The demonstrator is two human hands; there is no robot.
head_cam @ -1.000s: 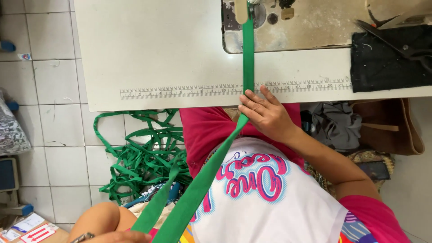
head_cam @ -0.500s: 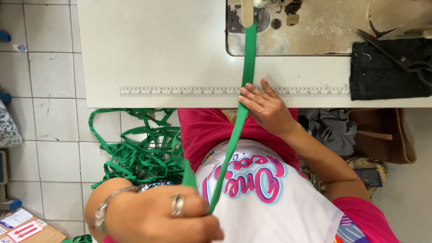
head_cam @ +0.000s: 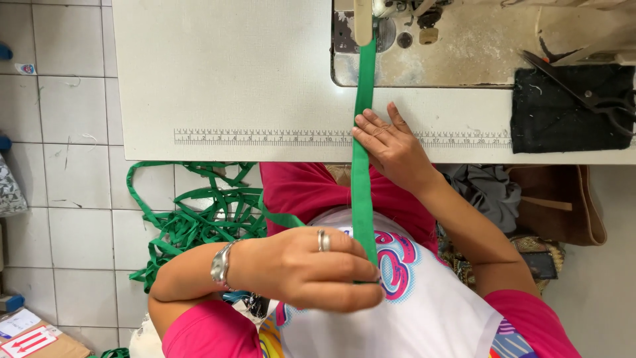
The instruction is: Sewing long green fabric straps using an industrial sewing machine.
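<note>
**Green strip held taut into the sewing machine: where it could slip**

The green fabric strip (head_cam: 362, 166) runs as a straight band from the sewing machine's presser area (head_cam: 363, 26) at the far edge, across the white surface (head_cam: 218, 73), over its near edge and down to the person's lap. Its long axis lies near to far, almost vertical in the view and leaning only slightly; the far end points into the machine, the near end toward the body.

The left hand (head_cam: 311, 268) is closed on the strip's near part, fingers curled over and pinching it against the shirt. The right hand (head_cam: 391, 142) lies flat at the surface's near edge, fingers spread and unclenched, fingertips pressing the strip's right edge down beside the printed ruler (head_cam: 265, 137).

Likely trouble, as I judge it: if the left hand pulls off line, the strip could twist or run skewed under the foot. Slack between the two hands could let it fold or bunch. The right fingertips sit on the feed path, so creeping far along it would bring them close to the needle.

To the left, on the tiled floor (head_cam: 66, 166), a loose tangle of green strip (head_cam: 199, 212) could snag or knot and jerk the band. Scissors (head_cam: 583, 96) rest on a dark cloth (head_cam: 563, 113) at far right, well apart.
</note>
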